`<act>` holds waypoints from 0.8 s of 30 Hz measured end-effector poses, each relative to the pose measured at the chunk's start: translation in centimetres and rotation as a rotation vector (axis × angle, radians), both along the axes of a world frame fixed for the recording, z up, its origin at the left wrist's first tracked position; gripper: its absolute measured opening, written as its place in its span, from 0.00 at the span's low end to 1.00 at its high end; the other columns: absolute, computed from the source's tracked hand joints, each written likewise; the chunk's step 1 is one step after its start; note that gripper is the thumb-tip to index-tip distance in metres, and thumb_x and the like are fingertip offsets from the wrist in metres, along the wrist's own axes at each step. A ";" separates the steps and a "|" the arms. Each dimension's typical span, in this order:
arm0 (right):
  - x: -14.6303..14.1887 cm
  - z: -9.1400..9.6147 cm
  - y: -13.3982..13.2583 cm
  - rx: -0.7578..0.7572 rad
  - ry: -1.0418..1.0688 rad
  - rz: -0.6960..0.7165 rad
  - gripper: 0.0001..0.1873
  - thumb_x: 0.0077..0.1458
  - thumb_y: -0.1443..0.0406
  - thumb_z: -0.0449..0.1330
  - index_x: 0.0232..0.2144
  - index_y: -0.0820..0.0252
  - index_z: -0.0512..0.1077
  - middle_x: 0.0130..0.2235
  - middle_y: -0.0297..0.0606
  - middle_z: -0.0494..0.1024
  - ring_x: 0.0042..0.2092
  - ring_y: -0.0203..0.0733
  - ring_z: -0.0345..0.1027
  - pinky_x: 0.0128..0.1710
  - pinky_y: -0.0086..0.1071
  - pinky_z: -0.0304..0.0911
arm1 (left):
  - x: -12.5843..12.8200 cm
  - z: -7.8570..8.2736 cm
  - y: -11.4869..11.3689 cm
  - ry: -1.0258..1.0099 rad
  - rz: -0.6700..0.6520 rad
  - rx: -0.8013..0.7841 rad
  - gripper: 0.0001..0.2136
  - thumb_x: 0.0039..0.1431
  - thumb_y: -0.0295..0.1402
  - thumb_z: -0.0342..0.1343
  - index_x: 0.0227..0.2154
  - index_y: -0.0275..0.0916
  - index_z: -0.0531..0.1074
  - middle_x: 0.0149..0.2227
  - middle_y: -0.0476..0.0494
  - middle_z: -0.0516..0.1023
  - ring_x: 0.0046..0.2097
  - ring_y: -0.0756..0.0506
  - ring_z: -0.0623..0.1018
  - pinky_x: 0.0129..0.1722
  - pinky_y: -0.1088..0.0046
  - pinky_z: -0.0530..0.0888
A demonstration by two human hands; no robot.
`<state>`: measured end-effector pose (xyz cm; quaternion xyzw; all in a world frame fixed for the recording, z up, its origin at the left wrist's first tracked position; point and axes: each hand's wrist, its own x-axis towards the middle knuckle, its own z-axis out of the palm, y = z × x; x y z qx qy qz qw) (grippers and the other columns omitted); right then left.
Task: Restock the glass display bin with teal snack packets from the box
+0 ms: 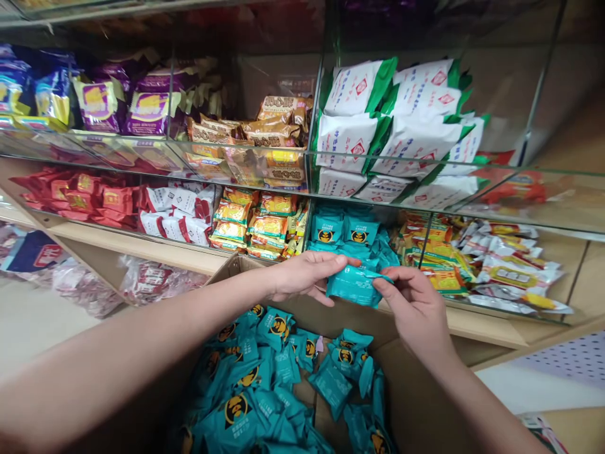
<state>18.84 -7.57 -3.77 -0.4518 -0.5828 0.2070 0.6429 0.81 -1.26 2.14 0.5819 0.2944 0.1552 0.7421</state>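
A small teal snack packet (pixel 354 286) is held between my two hands, above the near side of the shelf. My left hand (pixel 300 275) grips its left end, with the thumb lying along the top edge. The thumb and fingers of my right hand (pixel 418 309) pinch its right corner. Below them stands an open cardboard box (pixel 406 384) with many loose teal packets (pixel 236 410) in it, several showing a round black and yellow print. Right behind my hands, a shelf compartment holds more teal packets (pixel 347 232), partly hidden by my hands.
Glass dividers split the shelf into compartments. Yellow packets (pixel 255 221) and white-and-red packets (pixel 174 211) lie to the left, yellow-green ones (pixel 439 255) to the right. Above, white-and-green packets (pixel 411 132) stand behind a glass front. Bagged goods (pixel 155 277) sit under the shelf.
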 end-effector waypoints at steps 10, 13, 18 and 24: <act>-0.2 0.9 -1.0 0.319 -0.528 -0.111 0.10 0.47 0.73 0.52 0.30 0.55 0.68 0.43 0.40 0.67 0.46 0.47 0.61 0.44 0.48 0.58 | 0.2 0.5 -0.8 -0.145 0.273 0.023 0.25 0.40 0.22 0.60 0.44 0.40 0.63 0.40 0.45 0.69 0.34 0.52 0.72 0.36 0.73 0.69; -0.5 0.4 -0.4 0.104 -0.155 -0.055 0.12 0.51 0.68 0.49 0.39 0.56 0.65 0.49 0.44 0.64 0.48 0.46 0.61 0.43 0.45 0.61 | 0.4 0.0 -0.6 -0.136 0.299 0.237 0.29 0.39 0.22 0.61 0.47 0.41 0.61 0.42 0.44 0.67 0.38 0.51 0.70 0.37 0.74 0.68; -0.7 -0.1 0.4 -0.195 0.210 0.165 0.19 0.47 0.61 0.58 0.43 0.54 0.59 0.36 0.38 0.73 0.37 0.39 0.68 0.32 0.34 0.66 | 0.5 -0.5 -0.3 -0.099 0.239 0.311 0.31 0.38 0.25 0.62 0.49 0.41 0.59 0.35 0.48 0.70 0.37 0.52 0.70 0.37 0.74 0.67; -0.4 -0.5 0.4 -0.281 0.236 0.114 0.13 0.45 0.60 0.60 0.34 0.58 0.64 0.25 0.31 0.71 0.26 0.32 0.64 0.24 0.25 0.59 | 0.6 -0.6 -0.1 0.095 0.185 0.196 0.16 0.40 0.32 0.61 0.35 0.34 0.69 0.29 0.48 0.73 0.30 0.53 0.72 0.28 0.77 0.66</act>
